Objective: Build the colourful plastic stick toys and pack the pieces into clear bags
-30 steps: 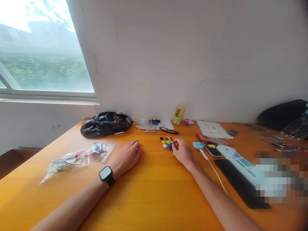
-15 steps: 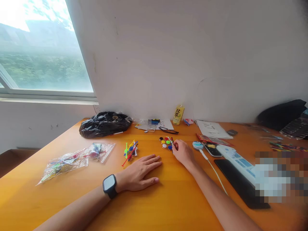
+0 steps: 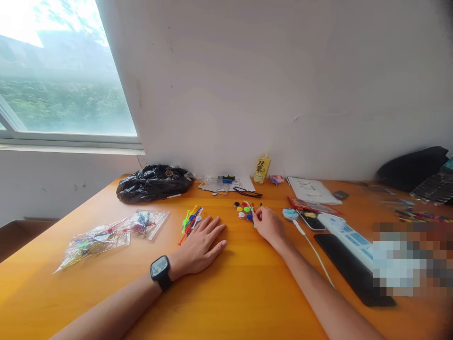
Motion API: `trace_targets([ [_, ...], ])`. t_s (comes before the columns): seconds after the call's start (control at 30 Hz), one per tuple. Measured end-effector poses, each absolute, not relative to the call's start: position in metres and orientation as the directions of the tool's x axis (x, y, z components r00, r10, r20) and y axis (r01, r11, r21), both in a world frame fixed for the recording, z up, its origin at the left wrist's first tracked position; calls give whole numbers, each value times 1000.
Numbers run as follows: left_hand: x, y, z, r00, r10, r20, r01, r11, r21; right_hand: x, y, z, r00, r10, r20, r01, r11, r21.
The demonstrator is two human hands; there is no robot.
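My left hand [image 3: 198, 245], with a black smartwatch [image 3: 160, 269] on the wrist, lies palm down with fingers spread. Its fingertips reach the right side of a pile of thin coloured plastic sticks [image 3: 189, 223], hiding part of it. Farther right, my right hand [image 3: 269, 224] is closed in a pinch on a slim white plastic stick [image 3: 251, 208], mostly covered by the fingers. Beside those fingers sits a cluster of small round plastic pieces in several colours, among them a yellow disc [image 3: 239, 208] and a white disc [image 3: 241, 215].
Clear bags of coloured parts [image 3: 95, 238] lie at left. Toward the wall are a black plastic bag [image 3: 154, 184], a yellow drink carton [image 3: 262, 170] and papers [image 3: 307, 190]. At right sit a round charger [image 3: 290, 214] with a white cable, a power strip [image 3: 343, 230] and a black mat [image 3: 354, 269].
My left hand has moved left and slightly away from me, up against the stick pile, whose sticks have shifted closer together. My right hand stays by the discs, nearly unmoved.
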State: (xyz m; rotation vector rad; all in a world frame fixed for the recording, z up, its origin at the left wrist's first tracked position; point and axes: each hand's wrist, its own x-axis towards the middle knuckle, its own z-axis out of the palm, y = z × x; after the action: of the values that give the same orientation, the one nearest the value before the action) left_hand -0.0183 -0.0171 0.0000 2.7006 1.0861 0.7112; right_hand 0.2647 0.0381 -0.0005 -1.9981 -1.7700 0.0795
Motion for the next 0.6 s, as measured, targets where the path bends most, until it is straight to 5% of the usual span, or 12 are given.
trace_targets([
  [0.4,-23,-13,5,624,685,376,608,-728,317,267,43,-2,259,957,128,876,-177,-448],
  [0.6,-21,-17,14,703,633,324,500,-764,408,269,45,-5,238,918,317,878,-63,-475],
])
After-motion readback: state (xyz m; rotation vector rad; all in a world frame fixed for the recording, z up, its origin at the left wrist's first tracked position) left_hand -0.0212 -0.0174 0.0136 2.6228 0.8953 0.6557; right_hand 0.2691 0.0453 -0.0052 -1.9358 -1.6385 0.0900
